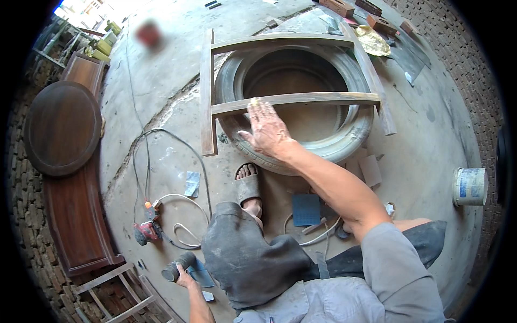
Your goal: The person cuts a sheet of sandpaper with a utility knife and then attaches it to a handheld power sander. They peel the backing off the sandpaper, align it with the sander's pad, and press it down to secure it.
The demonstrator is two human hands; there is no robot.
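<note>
A wooden frame (301, 99) of two long bars joined by two crosspieces lies across a large tyre (232, 129) on the floor. My right hand (265, 129) reaches over the tyre's near side, fingers stretched flat, its fingertips on the nearer crosspiece. At the lower left, my left hand (184, 278) is closed round the end of a dark grey cylinder (177, 267), held low beside my knee. What the cylinder is made of I cannot make out. Under it is a blue-grey sheet (201, 273), probably sandpaper.
A red power tool (145, 232) with a looping cord (177, 134) sits left of my knee. Wooden panels (75, 226) and a round wooden top (63, 128) lean along the left wall. A blue sheet (306, 210) lies near my feet. A white bucket (469, 187) stands right; bricks (381, 24) lie at the back.
</note>
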